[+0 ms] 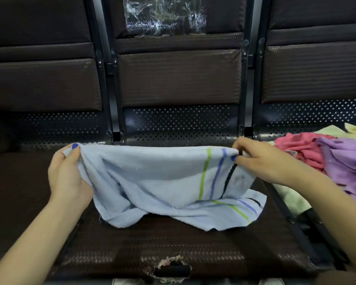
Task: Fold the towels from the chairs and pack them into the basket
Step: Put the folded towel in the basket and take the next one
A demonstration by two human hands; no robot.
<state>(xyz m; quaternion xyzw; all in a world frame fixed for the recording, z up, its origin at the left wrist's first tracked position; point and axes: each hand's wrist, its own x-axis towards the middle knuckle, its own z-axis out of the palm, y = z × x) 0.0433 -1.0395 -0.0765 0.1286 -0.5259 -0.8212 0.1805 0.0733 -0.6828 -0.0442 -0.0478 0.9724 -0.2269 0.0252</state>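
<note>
A pale blue towel with green, blue and black stripes near its right end is held up over the middle chair seat, its lower edge crumpled on the cushion. No writing can be read on it. The left hand pinches the top left corner, thumb over the cloth; the right hand pinches the top right corner by the stripes, so the hands stand well apart with the top edge stretched between them. On the seat to the right lie a pink towel, a purple towel and pale yellow towels in a heap. The seat's front edge is torn.
</note>
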